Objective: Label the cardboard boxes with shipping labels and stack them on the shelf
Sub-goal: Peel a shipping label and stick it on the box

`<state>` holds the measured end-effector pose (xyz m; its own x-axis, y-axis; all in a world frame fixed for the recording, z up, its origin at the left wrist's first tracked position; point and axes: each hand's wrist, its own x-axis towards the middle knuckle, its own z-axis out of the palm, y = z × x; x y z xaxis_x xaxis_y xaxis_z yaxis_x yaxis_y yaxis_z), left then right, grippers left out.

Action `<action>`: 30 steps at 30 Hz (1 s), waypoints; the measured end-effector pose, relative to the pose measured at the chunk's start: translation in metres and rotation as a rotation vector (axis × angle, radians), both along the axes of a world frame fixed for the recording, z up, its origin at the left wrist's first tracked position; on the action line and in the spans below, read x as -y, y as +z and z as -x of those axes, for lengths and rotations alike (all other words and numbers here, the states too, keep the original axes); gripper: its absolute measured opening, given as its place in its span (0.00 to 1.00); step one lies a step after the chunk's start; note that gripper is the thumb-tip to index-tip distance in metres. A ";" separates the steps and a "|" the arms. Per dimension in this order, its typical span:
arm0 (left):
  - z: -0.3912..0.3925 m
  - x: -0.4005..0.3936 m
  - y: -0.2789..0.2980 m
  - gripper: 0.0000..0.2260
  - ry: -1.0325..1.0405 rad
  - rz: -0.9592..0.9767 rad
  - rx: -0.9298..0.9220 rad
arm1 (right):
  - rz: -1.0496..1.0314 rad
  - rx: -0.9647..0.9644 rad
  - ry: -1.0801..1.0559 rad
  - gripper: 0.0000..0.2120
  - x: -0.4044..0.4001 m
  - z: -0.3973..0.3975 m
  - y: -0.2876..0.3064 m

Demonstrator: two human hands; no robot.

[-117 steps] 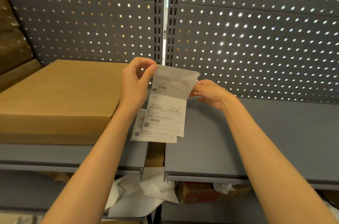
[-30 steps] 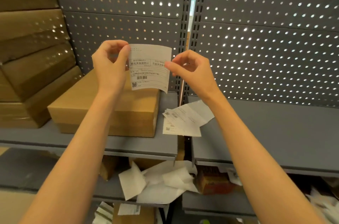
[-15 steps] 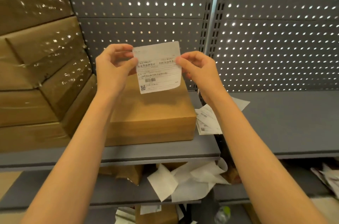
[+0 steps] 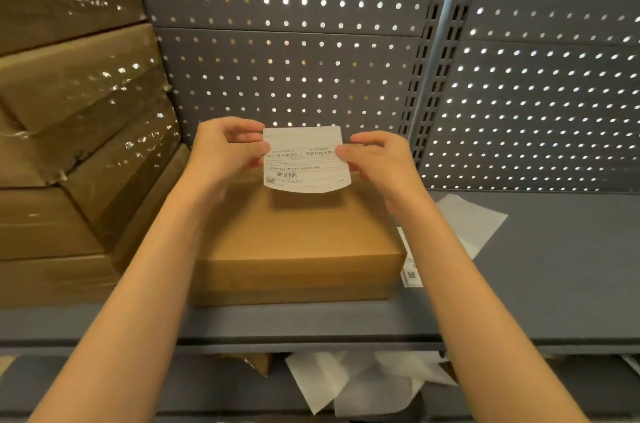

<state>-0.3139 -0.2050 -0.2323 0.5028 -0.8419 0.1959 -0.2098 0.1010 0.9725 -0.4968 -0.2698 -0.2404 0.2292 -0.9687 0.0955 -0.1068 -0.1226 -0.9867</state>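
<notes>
Label (image 4: pixel 304 159): white, printed face toward you, barcode near its lower left; you hold it upright in the air over the far part of the box (image 4: pixel 298 242), its lower edge bowed and just clear of the box top, as far as can be told.
Left hand (image 4: pixel 227 150): thumb and curled fingers pinch the label's left edge.
Right hand (image 4: pixel 375 159): thumb and curled fingers pinch the label's right edge; both forearms reach in from the bottom of the view.
Box: plain brown cardboard, flat and closed, lying on the grey shelf (image 4: pixel 554 266) close to its front edge; no label on its top.
Stack (image 4: pixel 69 145): large brown cartons in glossy wrap, piled at your left, touching or nearly touching the box's left side; which, you cannot tell.
Sheets (image 4: pixel 464 225): white label strip and backing paper on the shelf just right of the box, partly hidden by your right forearm.
Pegboard (image 4: pixel 294 51): grey perforated back panel with a slotted upright right of centre.
Scraps (image 4: pixel 356 384): crumpled white papers on the lower shelf, beneath the box.
</notes>
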 end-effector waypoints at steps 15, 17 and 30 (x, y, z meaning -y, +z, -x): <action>-0.028 0.009 -0.008 0.09 -0.082 -0.211 0.002 | 0.078 -0.296 -0.062 0.07 0.001 -0.024 -0.008; -0.029 0.010 -0.009 0.09 -0.091 -0.209 -0.008 | 0.082 -0.317 -0.072 0.06 0.001 -0.025 -0.008; -0.034 0.020 -0.022 0.12 -0.084 -0.272 -0.005 | 0.108 -0.430 -0.088 0.04 0.009 -0.030 -0.015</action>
<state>-0.2798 -0.2253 -0.2540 0.4298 -0.9018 -0.0450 -0.2069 -0.1469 0.9673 -0.4669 -0.2785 -0.2558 0.1873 -0.9760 0.1114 -0.5192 -0.1946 -0.8322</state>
